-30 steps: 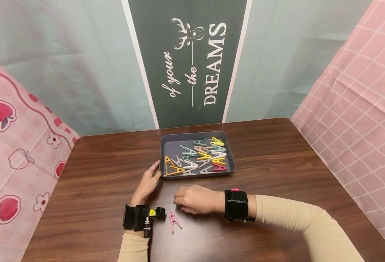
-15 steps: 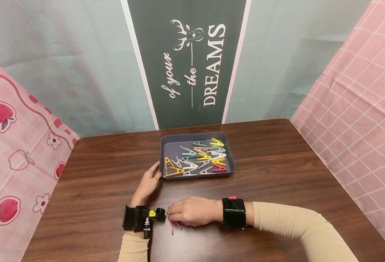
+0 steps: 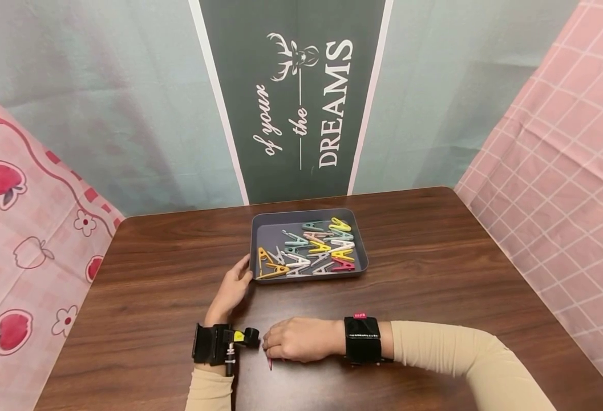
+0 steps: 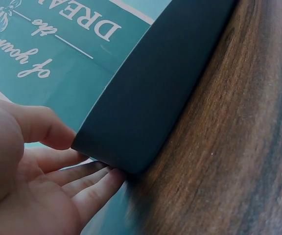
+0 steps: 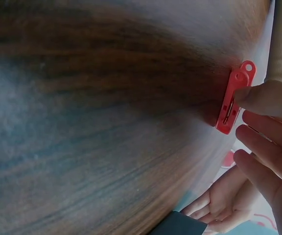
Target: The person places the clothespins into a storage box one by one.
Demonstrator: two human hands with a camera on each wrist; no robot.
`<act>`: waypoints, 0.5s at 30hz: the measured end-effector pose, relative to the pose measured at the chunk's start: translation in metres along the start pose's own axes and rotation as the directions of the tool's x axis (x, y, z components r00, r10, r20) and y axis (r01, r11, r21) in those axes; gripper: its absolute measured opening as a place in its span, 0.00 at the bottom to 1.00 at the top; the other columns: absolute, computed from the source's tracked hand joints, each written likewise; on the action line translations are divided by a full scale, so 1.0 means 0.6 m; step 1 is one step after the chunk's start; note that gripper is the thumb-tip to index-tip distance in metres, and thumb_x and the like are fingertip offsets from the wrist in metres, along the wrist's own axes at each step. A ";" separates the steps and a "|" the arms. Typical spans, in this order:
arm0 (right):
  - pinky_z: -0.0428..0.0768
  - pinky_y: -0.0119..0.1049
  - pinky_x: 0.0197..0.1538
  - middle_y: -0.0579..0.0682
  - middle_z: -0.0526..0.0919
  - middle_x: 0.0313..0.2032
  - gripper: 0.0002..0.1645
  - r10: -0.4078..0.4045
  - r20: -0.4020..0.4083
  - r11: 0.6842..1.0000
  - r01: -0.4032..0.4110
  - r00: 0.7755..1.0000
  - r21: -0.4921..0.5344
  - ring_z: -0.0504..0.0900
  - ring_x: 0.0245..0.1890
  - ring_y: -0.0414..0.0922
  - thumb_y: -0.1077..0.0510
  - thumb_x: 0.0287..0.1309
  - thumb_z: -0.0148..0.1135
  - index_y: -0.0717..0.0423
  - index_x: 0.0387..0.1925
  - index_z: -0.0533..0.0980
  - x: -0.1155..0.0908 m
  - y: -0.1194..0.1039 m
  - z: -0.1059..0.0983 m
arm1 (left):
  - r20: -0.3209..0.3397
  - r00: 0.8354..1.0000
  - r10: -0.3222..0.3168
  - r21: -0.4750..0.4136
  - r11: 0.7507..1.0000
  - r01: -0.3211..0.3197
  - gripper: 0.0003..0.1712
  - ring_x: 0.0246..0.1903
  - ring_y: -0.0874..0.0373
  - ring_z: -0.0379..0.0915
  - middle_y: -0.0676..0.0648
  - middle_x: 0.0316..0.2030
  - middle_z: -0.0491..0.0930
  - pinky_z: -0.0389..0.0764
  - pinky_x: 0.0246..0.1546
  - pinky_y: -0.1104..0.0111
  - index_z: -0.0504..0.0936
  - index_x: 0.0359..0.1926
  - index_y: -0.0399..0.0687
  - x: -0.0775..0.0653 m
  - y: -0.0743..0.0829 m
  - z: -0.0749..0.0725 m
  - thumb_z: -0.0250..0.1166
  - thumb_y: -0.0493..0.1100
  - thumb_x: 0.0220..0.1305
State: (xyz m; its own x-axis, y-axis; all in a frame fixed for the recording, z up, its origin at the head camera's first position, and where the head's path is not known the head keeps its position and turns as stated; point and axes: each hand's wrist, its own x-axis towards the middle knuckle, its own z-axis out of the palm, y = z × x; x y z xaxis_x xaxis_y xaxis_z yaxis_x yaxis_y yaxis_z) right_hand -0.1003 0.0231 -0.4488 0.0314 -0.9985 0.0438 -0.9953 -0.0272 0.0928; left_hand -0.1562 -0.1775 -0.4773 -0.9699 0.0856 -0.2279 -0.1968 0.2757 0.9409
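Close in front of me, my right hand (image 3: 303, 339) is low over the table with its fingertips around a pinkish-red clothespin (image 5: 238, 81). In the right wrist view the thumb presses on the clothespin's side; it stands on edge at the wood, and only one tip shows in the head view. My left hand (image 3: 231, 290) grips the near left corner of a dark grey tray (image 3: 266, 231), thumb at the rim, other fingers against the outer wall. Several clothespins lie in the tray, among them orange ones (image 3: 272, 269), yellow ones (image 3: 319, 246), white ones (image 3: 297, 260) and green ones (image 3: 295, 237).
The brown wooden table (image 3: 414, 245) carries the tray towards its far side. A grey-green curtain (image 3: 168, 114) with a dark lettered panel hangs behind it, and pink cloths (image 3: 563, 114) hang on both sides. Both wrists wear black straps (image 3: 363, 339).
My right hand has come down and towards me to the clothespin, which it now mostly covers and pinches. My left hand has stayed at the tray's corner.
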 end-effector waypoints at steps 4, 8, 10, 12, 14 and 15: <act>0.74 0.24 0.62 0.38 0.83 0.47 0.12 0.003 0.004 1.000 -0.003 1.000 -0.019 0.80 0.52 0.34 0.56 0.64 0.53 0.46 0.45 0.80 -0.001 -0.001 0.002 | 0.006 1.000 0.001 -0.008 1.000 -0.001 0.32 0.72 0.41 0.56 0.32 0.72 0.56 0.60 0.71 0.50 0.51 0.74 0.37 0.000 -0.001 0.000 0.44 0.34 0.72; 0.77 0.24 0.53 0.37 0.81 0.40 0.11 0.012 -0.011 0.999 -0.013 1.000 -0.048 0.79 0.44 0.34 0.55 0.59 0.57 0.44 0.42 0.80 -0.001 -0.001 0.004 | 0.009 1.000 0.001 -0.014 1.000 -0.001 0.32 0.72 0.42 0.56 0.32 0.72 0.56 0.60 0.72 0.50 0.50 0.74 0.37 0.000 -0.001 -0.001 0.43 0.34 0.72; 0.77 0.24 0.48 0.37 0.79 0.37 0.10 0.019 -0.015 0.998 -0.020 1.000 -0.064 0.78 0.41 0.34 0.55 0.56 0.59 0.44 0.40 0.80 -0.002 0.000 0.004 | 0.010 1.000 0.000 -0.012 1.000 0.000 0.32 0.72 0.42 0.56 0.32 0.72 0.56 0.60 0.72 0.50 0.50 0.74 0.37 0.000 -0.001 -0.001 0.43 0.35 0.72; 0.76 0.24 0.45 0.37 0.78 0.35 0.08 0.026 -0.016 0.997 -0.027 1.000 -0.079 0.77 0.39 0.34 0.54 0.56 0.59 0.43 0.38 0.80 -0.003 0.002 0.004 | 0.011 1.000 0.000 -0.005 1.000 0.000 0.32 0.72 0.42 0.56 0.32 0.72 0.56 0.60 0.72 0.50 0.50 0.74 0.37 0.000 -0.001 -0.001 0.43 0.35 0.72; 0.75 0.25 0.43 0.37 0.77 0.34 0.06 0.034 -0.019 0.995 -0.035 0.999 -0.090 0.77 0.38 0.34 0.52 0.55 0.60 0.42 0.36 0.80 -0.005 0.003 0.003 | 0.012 1.000 0.000 0.003 1.000 0.000 0.32 0.72 0.42 0.56 0.32 0.72 0.56 0.60 0.71 0.49 0.51 0.74 0.38 -0.001 -0.001 -0.002 0.43 0.35 0.72; 0.75 0.25 0.42 0.37 0.77 0.33 0.06 0.038 -0.020 0.995 -0.040 0.999 -0.094 0.77 0.37 0.35 0.51 0.55 0.60 0.42 0.35 0.80 -0.006 0.004 0.002 | 0.011 1.000 -0.001 0.005 1.000 0.001 0.31 0.72 0.41 0.56 0.33 0.72 0.56 0.60 0.71 0.49 0.51 0.74 0.38 -0.001 -0.001 -0.002 0.43 0.35 0.72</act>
State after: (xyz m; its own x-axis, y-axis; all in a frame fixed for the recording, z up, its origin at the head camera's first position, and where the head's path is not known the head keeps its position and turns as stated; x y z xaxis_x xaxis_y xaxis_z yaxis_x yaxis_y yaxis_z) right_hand -0.1029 0.0263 -0.4502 -0.0045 -0.9977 0.0677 -0.9829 0.0169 0.1836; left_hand -0.1556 -0.1788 -0.4772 -0.9682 0.0955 -0.2311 -0.1965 0.2808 0.9394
